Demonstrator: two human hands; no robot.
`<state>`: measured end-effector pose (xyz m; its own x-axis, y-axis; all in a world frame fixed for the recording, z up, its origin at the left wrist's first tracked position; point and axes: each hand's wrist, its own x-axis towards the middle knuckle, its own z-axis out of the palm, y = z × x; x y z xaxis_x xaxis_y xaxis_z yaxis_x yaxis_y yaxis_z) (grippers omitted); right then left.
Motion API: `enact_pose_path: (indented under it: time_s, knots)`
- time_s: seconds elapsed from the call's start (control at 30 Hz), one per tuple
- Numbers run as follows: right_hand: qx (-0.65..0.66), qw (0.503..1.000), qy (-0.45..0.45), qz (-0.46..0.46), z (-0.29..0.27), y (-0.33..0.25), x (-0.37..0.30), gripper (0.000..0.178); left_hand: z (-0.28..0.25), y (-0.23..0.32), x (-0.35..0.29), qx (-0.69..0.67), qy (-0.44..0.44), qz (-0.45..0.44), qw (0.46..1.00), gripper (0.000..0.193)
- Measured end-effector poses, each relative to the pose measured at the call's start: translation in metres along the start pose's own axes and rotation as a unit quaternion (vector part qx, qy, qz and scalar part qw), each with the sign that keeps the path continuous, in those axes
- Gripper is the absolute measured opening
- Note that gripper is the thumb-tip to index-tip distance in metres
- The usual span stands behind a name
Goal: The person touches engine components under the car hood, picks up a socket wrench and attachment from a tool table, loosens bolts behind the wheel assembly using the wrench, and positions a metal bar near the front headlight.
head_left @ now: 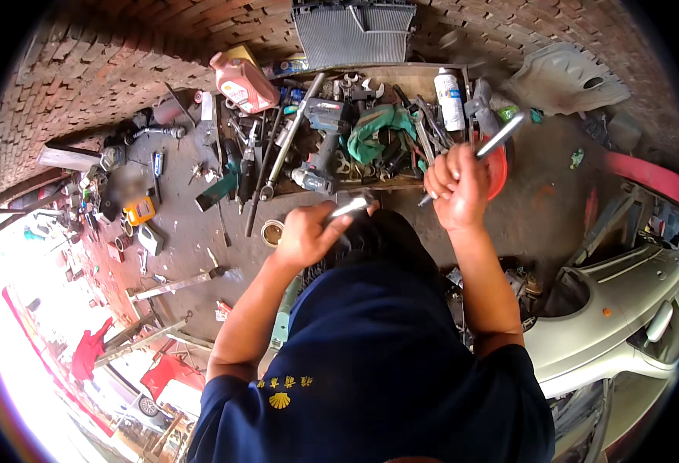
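My right hand (pixel 460 185) is closed in a fist around a shiny metal bar-shaped tool (pixel 500 136). Its bright end points up and right, and a thin tip shows below the fingers on the left. My left hand (pixel 305 234) grips a short shiny metal piece (pixel 352 207) between thumb and fingers; glare and the fist hide its exact kind. Both hands are raised in front of a wide tray (pixel 378 185) heaped with tools. Behind the right hand is a red round container (pixel 497 171), partly covered by it.
On the tray lie a cordless impact wrench (pixel 325 139), a long metal bar (pixel 297 127), a green cloth (pixel 376 133) and a spray can (pixel 449 100). A pink jug (pixel 243 83) stands at its far left. A radiator (pixel 353 35) leans behind; a silver car body part (pixel 609 309) lies right.
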<state>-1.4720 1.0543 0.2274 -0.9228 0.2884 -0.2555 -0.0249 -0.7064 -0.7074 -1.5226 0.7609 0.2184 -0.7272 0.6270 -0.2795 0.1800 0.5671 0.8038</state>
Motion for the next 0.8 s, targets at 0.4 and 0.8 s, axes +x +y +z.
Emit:
enact_pose_path:
  time_s: [0.4, 0.8]
  knots:
    - [0.134, 0.986, -0.097, -0.025, 0.038, -0.033, -0.029, 0.052, 0.035, 0.046, -0.001, -0.014, -0.046, 0.06, 0.997, 0.042]
    - [0.109, 0.949, -0.284, -0.08, 0.016, -0.057, -0.049, 0.055, 0.045, 0.076, 0.016, -0.245, -0.262, 0.06, 0.931, 0.061]
